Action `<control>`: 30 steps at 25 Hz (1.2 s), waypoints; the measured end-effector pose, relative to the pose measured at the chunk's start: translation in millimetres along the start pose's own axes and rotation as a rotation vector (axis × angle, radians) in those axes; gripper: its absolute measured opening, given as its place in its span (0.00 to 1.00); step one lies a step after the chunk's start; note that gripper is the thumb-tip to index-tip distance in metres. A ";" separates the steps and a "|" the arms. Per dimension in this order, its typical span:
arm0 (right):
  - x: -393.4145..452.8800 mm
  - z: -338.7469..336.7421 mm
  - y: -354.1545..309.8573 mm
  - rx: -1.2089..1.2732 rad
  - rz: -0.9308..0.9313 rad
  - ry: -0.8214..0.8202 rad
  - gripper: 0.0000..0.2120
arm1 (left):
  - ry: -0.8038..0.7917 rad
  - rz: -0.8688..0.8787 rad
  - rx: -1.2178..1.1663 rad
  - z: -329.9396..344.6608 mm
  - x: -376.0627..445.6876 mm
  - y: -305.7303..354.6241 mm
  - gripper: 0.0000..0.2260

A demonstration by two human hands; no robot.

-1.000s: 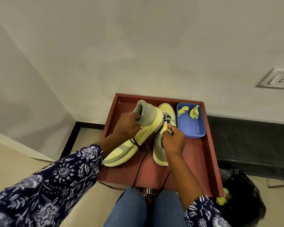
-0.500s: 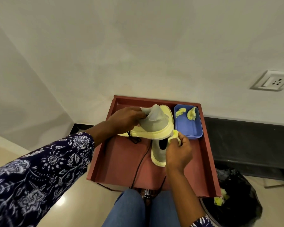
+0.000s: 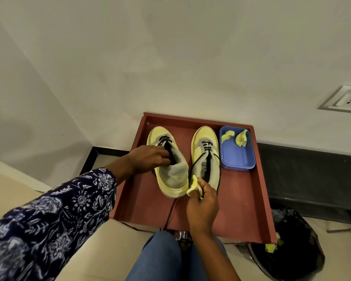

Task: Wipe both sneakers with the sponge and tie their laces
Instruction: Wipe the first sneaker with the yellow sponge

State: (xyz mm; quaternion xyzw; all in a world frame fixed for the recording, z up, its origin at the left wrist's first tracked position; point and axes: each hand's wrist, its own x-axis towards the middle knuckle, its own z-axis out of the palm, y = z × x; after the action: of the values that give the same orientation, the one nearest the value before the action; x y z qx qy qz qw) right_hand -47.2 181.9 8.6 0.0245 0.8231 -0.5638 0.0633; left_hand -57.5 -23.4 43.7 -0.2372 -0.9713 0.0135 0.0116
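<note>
Two yellow-and-grey sneakers with black laces stand side by side, toes away from me, on a red-brown tray (image 3: 249, 199). My left hand (image 3: 148, 159) grips the left sneaker (image 3: 172, 175) at its collar, fingers curled into the opening. My right hand (image 3: 203, 205) pinches a yellow sponge piece (image 3: 194, 188) against that sneaker's heel. The right sneaker (image 3: 206, 157) stands free, its laces loose and untied. One black lace trails off the tray's near edge.
A blue plastic tub (image 3: 237, 159) with two yellow sponge scraps sits in the tray's far right corner. A bin lined with a black bag (image 3: 292, 246) stands right of the tray. My jeans-clad knees are below. A wall socket (image 3: 342, 100) is at right.
The left sneaker was held up on its side; now it stands upright on the tray beside the other. My right hand with the sponge moved from its side to its heel.
</note>
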 end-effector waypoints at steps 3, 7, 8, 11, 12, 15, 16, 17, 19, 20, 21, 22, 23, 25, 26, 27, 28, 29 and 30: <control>-6.6 4.6 5.7 -0.031 -0.004 -0.038 0.16 | -0.018 -0.019 -0.010 19.2 -5.1 2.1 0.16; -10.3 9.1 12.6 -0.104 -0.013 -0.076 0.17 | 0.011 -0.068 -0.067 36.9 -8.8 5.6 0.15; -10.0 10.4 14.0 -0.119 -0.010 -0.081 0.17 | 0.018 -0.076 -0.088 40.1 -8.8 7.1 0.15; -7.9 15.6 14.6 -0.139 0.010 -0.090 0.17 | -0.008 -0.089 -0.096 51.0 -7.9 11.2 0.13; -6.9 17.7 13.9 -0.145 0.013 -0.091 0.17 | -0.030 -0.113 -0.114 54.1 -6.8 12.2 0.14; -5.5 25.9 14.0 -0.152 0.033 -0.096 0.15 | -0.071 -0.229 -0.258 55.8 -6.2 14.5 0.17; -6.2 29.0 14.9 -0.148 0.045 -0.099 0.15 | -0.071 -0.269 -0.342 54.1 -6.9 15.8 0.17; -7.3 32.3 16.3 -0.144 0.057 -0.103 0.14 | -0.062 -0.305 -0.418 51.3 -7.4 18.0 0.16; -10.2 39.3 20.5 -0.138 0.084 -0.100 0.11 | -0.038 -0.332 -0.534 46.2 -9.9 23.0 0.14; -11.1 42.0 22.8 -0.136 0.097 -0.087 0.10 | -0.037 -0.332 -0.580 45.3 -11.0 25.8 0.13; -11.5 44.3 24.8 -0.135 0.105 -0.073 0.10 | -0.035 -0.337 -0.617 46.1 -12.2 28.6 0.13; -11.1 46.1 26.0 -0.136 0.104 -0.059 0.09 | -0.023 -0.350 -0.642 47.8 -13.4 30.6 0.13; -10.1 47.1 27.8 -0.141 0.096 -0.051 0.08 | -0.007 -0.367 -0.657 49.2 -14.1 31.8 0.13; -7.9 47.9 31.1 -0.167 0.062 -0.057 0.08 | 0.023 -0.399 -0.677 52.6 -15.5 32.8 0.12; -7.4 47.9 33.7 -0.185 0.049 -0.067 0.07 | 0.039 -0.412 -0.686 53.3 -16.4 33.7 0.12; -7.4 47.9 37.9 -0.206 0.045 -0.081 0.06 | 0.052 -0.424 -0.693 53.5 -17.0 34.8 0.11; -7.8 48.5 43.5 -0.229 0.053 -0.095 0.05 | 0.060 -0.431 -0.697 53.2 -17.3 35.7 0.11; -8.3 49.1 49.6 -0.243 0.075 -0.102 0.04 | 0.061 -0.439 -0.704 52.9 -17.0 36.6 0.11; -8.8 50.0 55.3 -0.242 0.110 -0.104 0.03 | 0.057 -0.452 -0.714 52.8 -16.5 37.6 0.11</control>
State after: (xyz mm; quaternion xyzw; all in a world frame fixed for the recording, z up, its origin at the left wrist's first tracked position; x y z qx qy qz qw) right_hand -28.5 155.7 -59.2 0.0328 0.8782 -0.4564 0.1391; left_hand -27.0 1.2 -10.5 -0.0077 -0.9418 -0.3334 -0.0419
